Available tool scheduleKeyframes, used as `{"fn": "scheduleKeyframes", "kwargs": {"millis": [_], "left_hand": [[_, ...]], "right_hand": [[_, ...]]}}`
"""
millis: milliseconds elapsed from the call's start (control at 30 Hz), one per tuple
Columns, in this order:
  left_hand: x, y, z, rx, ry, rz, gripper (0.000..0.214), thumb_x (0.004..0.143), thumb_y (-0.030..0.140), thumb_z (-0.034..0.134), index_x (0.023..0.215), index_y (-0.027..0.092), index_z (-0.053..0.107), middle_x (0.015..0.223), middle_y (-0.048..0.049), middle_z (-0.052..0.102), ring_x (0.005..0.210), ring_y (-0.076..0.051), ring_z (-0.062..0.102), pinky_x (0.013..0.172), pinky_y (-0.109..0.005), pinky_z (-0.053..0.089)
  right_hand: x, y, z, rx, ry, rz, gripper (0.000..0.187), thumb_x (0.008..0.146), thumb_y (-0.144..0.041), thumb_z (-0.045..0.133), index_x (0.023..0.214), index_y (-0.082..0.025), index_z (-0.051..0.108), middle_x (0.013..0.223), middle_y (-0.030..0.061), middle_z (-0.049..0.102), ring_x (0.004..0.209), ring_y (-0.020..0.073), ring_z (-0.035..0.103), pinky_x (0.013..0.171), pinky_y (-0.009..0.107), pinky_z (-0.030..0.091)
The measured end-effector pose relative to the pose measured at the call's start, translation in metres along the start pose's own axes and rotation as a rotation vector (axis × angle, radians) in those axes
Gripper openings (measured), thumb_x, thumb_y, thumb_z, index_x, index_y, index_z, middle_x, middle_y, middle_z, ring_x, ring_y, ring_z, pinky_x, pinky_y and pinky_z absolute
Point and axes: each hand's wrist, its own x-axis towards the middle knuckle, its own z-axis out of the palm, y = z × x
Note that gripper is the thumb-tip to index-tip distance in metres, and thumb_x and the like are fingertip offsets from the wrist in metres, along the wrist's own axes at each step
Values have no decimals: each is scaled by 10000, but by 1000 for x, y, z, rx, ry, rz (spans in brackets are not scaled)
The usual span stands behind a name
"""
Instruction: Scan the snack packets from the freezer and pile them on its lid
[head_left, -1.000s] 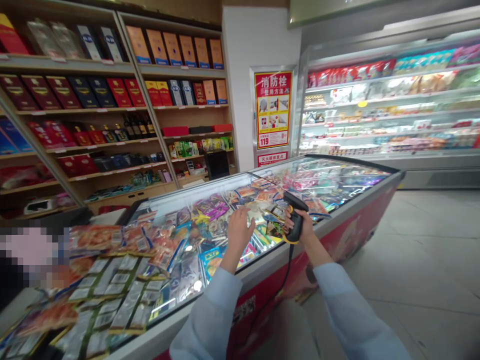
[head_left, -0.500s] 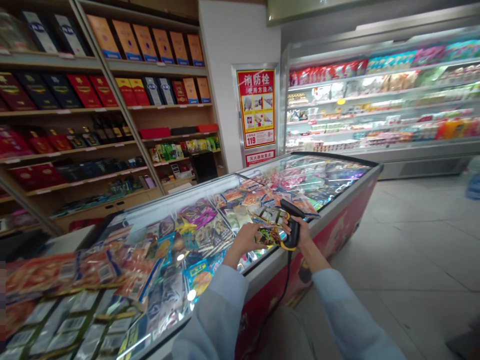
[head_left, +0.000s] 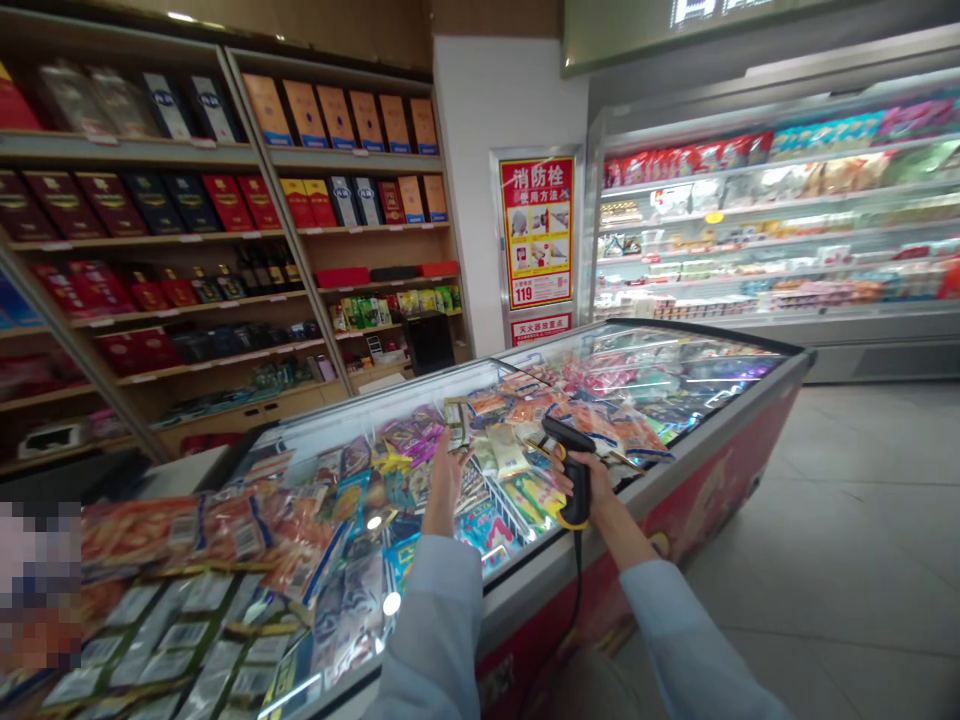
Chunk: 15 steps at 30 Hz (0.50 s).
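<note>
Right of centre, the right hand (head_left: 600, 485) is wrapped around the handle of a corded barcode scanner (head_left: 575, 495), whose head rises above the grip. Near mid-frame, the left hand (head_left: 447, 485) reaches over the chest freezer (head_left: 739, 455), 1 green-edged flat packet (head_left: 457, 418) just beyond its fingertips; whether it pinches that, I cannot tell.

Red wall poster (head_left: 536, 235): "消防栓", below it "使用方法"
Poster's lower left: "119"
Small sign beneath (head_left: 541, 328): "灭火器放置点", white on red
Overhead panel (head_left: 645, 32): lit characters cut off, unreadable
</note>
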Motion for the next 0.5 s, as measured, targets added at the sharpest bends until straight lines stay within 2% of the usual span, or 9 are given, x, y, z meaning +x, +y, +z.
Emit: {"fn": "scheduleKeyframes", "kwargs": {"millis": [100,200,500], "left_hand": [[-1,8,-2,-121,23,-21,406,841,482,537,1159,245,621,1114,-95,685,1058,-248,630,988,-479,448],[-1,11,1,-154,15,-36,409,853,479,518,1177,251,617,1119,-104,686,1061,-253,631,980,-480,453],[-4,6,14,-68,-15,22,549,798,549,557,1263,259,565,1119,-75,689,1086,-240,623,1007,-436,430]], "right_hand": [[3,11,5,-16,-130,64,186,743,-341,583,800,-174,524,633,-15,473,393,58,365,342,162,327],[2,16,6,-24,-210,113,204,749,-352,584,818,-173,516,633,-13,490,386,54,372,341,157,316],[-3,16,5,26,-260,203,212,725,-345,565,827,-165,521,611,-10,507,382,63,378,342,171,302]]}}
